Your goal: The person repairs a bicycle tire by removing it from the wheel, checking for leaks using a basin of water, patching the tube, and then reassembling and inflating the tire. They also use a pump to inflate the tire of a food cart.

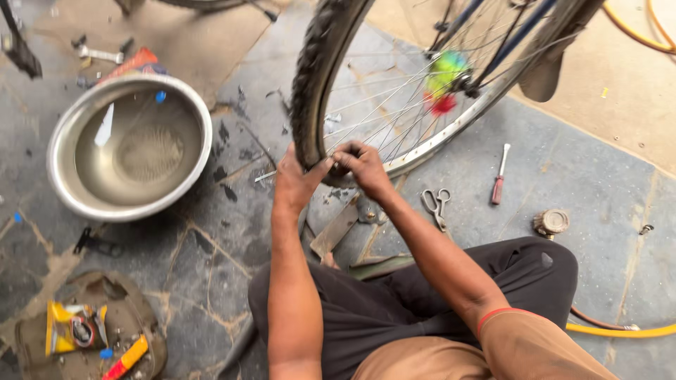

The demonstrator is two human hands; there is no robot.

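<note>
A bicycle wheel with a black knobbly tyre (315, 77) and a shiny rim (451, 134) stands in front of me, with a coloured brush on its hub (445, 74). My left hand (294, 179) grips the bottom of the tyre from the left. My right hand (362, 165) pinches the tyre's edge at the rim, fingers curled over it. Both hands meet at the wheel's lowest point. What lies under the fingers is hidden.
A steel bowl of murky water (130, 144) sits on the stone floor at left. Scissors (436, 205), a red-handled screwdriver (499, 176) and a small round tin (551, 222) lie at right. A yellow hose (620, 329) runs by my knee. A cloth with patch packets (88, 331) lies lower left.
</note>
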